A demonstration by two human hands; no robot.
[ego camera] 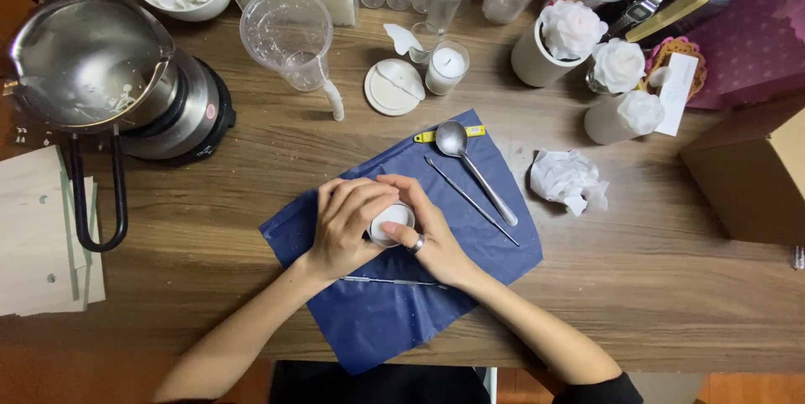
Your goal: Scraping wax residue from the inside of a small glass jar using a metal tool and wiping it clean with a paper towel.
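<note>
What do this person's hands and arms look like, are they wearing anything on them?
Both hands are bare, no gloves. The right hand has a silver-coloured ring on one finger. The left hand shows no ring or watch. Both forearms are uncovered; a dark sleeve shows only near the right elbow, at the picture's bottom edge. Nails look short and unpainted.

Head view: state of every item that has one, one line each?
left hand: cupped around the small white container
right hand: wrapped around the same container, ring on one finger
small white container: upright on the blue sheet, white filling
metal pot: on the burner, tilted, nearly empty with white residue
measuring cup: upright, empty, white smears
spoon: lying flat on the sheet, bowl up
tissue: crumpled
</note>
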